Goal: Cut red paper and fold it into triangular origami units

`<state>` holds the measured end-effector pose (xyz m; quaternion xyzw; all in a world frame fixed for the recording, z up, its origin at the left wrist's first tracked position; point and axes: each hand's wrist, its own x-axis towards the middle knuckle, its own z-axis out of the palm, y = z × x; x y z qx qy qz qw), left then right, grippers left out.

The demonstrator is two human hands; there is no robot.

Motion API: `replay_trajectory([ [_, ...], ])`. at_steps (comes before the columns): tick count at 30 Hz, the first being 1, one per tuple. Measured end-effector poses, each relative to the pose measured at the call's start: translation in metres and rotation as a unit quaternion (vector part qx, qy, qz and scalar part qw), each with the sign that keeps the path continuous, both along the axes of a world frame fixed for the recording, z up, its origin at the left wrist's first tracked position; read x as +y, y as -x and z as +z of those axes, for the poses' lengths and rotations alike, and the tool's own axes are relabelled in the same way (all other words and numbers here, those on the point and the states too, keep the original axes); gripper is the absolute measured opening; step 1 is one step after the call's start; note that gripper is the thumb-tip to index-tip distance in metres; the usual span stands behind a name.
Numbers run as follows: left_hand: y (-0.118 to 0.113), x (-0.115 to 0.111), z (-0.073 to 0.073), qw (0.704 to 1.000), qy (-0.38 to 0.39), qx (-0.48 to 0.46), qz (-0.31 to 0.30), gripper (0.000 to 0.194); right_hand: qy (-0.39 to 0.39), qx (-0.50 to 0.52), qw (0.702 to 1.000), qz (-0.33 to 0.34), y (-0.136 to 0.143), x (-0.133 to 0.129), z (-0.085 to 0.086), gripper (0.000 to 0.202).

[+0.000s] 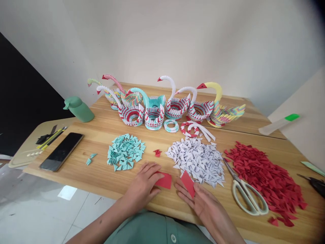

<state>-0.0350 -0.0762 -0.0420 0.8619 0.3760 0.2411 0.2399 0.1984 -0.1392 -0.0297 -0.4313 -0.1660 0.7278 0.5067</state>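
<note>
Near the table's front edge, my left hand [146, 181] rests with its fingers spread, its fingertips touching a red paper rectangle [165, 181] that lies on the wood. My right hand [200, 200] holds a second red paper [188, 183] between thumb and fingers, just to the right of the first. Beyond my hands lie a pile of teal folded pieces [125, 151], a small red folded piece [157, 153] and a pile of white folded pieces [196, 161]. A large pile of red folded pieces [264, 176] spreads at the right.
Several paper swans [154, 117] stand at the back, with paper rings [171, 125] before them. White-handled scissors [247, 195] lie right of my right hand. A phone [61, 151] and a green bottle [79, 109] are at the left, a glue tube [276, 125] at the right.
</note>
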Motion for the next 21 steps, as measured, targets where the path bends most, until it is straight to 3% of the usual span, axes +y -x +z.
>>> replay_trajectory([
  [6,-0.008,0.01,0.005,1.0,0.004,0.018,-0.014,0.037,-0.007,0.0,1.0,0.015,0.003,-0.002,0.005,0.017],
  [14,-0.008,0.007,-0.002,1.0,-0.025,-0.014,-0.006,0.035,-0.03,-0.025,0.998,0.053,0.009,0.004,0.012,0.025],
  [21,-0.011,0.008,-0.004,0.999,0.007,-0.039,-0.017,0.038,-0.019,-0.022,0.999,0.032,0.011,0.006,0.011,0.018],
])
